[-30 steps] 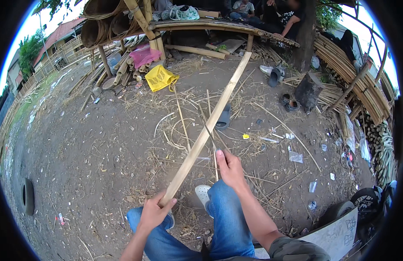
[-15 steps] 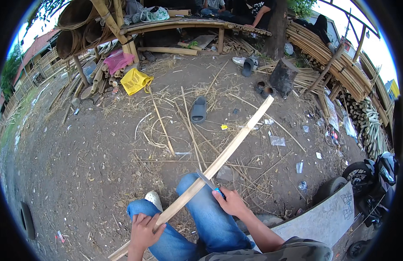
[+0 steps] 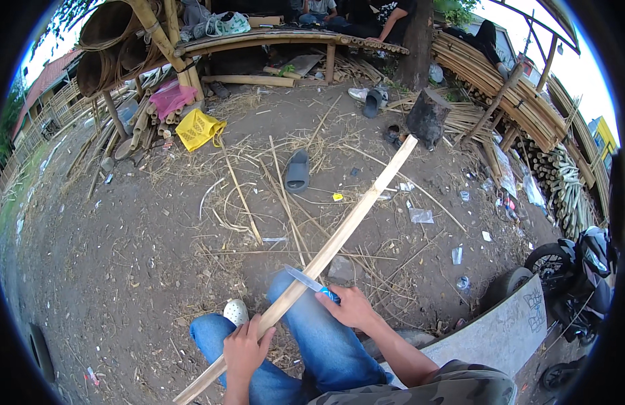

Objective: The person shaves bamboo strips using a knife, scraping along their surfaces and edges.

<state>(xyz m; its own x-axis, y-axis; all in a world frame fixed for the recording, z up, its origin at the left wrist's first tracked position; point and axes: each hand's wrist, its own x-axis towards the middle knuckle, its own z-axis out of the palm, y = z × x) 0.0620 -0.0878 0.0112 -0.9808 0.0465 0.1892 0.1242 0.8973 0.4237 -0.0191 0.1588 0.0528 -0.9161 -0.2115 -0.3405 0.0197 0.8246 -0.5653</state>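
Observation:
A long pale bamboo strip (image 3: 349, 228) slants across my knees, its far end near the tree stump and its near end low at the left. My left hand (image 3: 247, 349) is closed round its lower part. In my right hand (image 3: 349, 307) is a knife (image 3: 304, 278) with a blue handle. Its blade lies across the strip above my right knee, pointing up to the left. The fingers round the handle are partly hidden.
A grey sandal (image 3: 297, 171) and thin bamboo slivers lie on the dirt ahead. Beyond are a yellow plastic basket (image 3: 200, 129), a tree stump (image 3: 428, 116) and a bamboo platform (image 3: 292, 35) with people on it. A grey board (image 3: 491, 334) and motorcycle (image 3: 582, 283) are at my right.
My left hand has moved up and right along the strip. The knife blade sits slightly further left and lies flatter. The whole view has shifted a little.

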